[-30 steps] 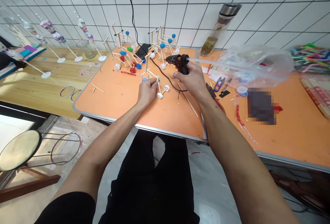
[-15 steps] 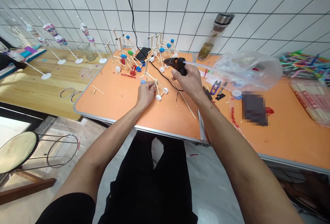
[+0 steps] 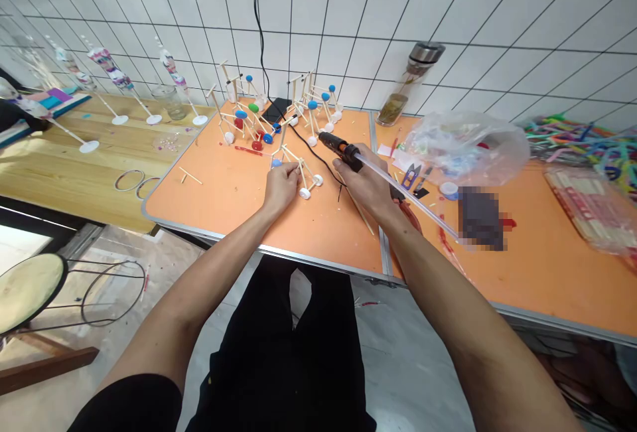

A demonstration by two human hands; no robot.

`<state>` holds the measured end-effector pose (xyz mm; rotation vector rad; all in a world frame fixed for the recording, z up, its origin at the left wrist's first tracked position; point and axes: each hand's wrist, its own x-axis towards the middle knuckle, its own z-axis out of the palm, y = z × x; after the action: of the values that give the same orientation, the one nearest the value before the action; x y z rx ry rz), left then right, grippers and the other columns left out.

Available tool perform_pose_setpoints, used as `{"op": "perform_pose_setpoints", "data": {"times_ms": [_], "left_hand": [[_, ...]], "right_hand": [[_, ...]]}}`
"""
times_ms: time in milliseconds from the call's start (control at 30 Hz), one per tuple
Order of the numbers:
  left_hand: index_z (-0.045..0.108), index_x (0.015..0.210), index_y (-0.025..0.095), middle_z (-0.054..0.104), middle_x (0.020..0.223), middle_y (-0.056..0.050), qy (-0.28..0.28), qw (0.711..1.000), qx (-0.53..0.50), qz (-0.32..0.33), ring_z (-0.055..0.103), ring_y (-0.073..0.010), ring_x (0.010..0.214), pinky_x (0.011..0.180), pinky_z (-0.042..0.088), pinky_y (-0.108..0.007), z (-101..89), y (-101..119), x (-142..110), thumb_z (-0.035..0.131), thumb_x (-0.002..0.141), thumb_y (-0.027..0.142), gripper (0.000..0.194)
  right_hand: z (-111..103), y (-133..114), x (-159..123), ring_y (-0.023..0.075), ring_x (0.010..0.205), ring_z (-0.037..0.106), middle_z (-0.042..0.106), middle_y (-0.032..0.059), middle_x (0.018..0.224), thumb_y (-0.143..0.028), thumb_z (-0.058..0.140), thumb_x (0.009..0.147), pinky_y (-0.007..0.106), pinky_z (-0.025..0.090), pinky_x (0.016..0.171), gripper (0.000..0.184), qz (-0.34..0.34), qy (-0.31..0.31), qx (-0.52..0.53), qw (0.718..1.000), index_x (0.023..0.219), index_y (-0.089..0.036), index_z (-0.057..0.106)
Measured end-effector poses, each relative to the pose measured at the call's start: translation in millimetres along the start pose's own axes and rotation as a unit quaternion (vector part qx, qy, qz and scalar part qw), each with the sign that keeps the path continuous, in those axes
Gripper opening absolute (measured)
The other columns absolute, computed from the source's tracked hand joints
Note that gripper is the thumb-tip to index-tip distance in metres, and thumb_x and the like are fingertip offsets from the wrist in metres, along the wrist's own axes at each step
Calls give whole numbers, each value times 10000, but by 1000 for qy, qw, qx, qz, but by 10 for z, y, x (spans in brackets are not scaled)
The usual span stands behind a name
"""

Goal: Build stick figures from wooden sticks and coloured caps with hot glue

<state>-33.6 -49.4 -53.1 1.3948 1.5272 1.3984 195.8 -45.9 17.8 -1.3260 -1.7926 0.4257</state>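
My right hand (image 3: 361,176) grips a black hot glue gun (image 3: 338,150), its nozzle tilted up and left over the orange table. A long clear glue stick (image 3: 408,196) runs from the gun's rear toward the lower right, above my forearm. My left hand (image 3: 281,186) holds a small model of thin wooden sticks (image 3: 298,170) with white round feet, pressing it against the tabletop. The nozzle is apart from the model, a short way to its right. A black cord (image 3: 318,161) trails from the gun, passing behind my right hand.
Several finished stick models with blue, red and green pieces (image 3: 249,120) stand at the back of the orange table (image 3: 223,210). Loose sticks lie nearby. To the right are a plastic bag (image 3: 468,146), blue-handled snips (image 3: 411,178), a glass bottle (image 3: 411,83) and a pixelated dark object (image 3: 480,218).
My right hand has turned the glue gun, swinging the glue stick from pointing right to pointing down and right. The nozzle now tilts upward. My left hand stays on the model.
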Motion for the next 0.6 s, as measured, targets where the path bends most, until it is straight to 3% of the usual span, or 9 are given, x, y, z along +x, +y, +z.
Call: {"op": "perform_pose_setpoints", "data": {"times_ms": [133, 300, 433, 600], "left_hand": [[845, 908, 205, 691, 725, -15, -3, 1000, -3, -1, 645, -197, 730, 738, 535, -283, -4, -23, 4, 700, 1005, 280, 190], [860, 938, 208, 703, 744, -14, -6, 1000, -7, 7, 648, -196, 733, 742, 521, -284, -3, -54, 20, 680, 1016, 275, 208], [861, 948, 219, 698, 749, -10, -12, 1000, -6, 3, 647, -201, 733, 729, 507, -285, 1, -88, 32, 646, 1019, 280, 235], [855, 943, 214, 692, 744, -8, -16, 1000, -11, 14, 642, -198, 736, 740, 510, -285, 1, -124, 35, 653, 1011, 273, 221]], "right_hand": [[-13, 228, 33, 363, 1081, 797, 891, 70, 1167, -357, 748, 940, 444, 582, 944, 327, -7, -18, -15, 1000, 1257, -302, 809], [-115, 467, 104, 407, 1117, 783, 889, 157, 1202, -351, 707, 974, 463, 556, 919, 371, -49, -91, -141, 985, 1300, -240, 843], [-159, 526, 89, 445, 1169, 769, 867, 222, 1259, -304, 668, 1008, 489, 554, 936, 453, -31, -111, -225, 968, 1416, -207, 839], [-137, 558, 73, 450, 1182, 772, 855, 243, 1289, -299, 650, 1033, 502, 565, 962, 456, -20, -125, -233, 964, 1443, -198, 825]]}}
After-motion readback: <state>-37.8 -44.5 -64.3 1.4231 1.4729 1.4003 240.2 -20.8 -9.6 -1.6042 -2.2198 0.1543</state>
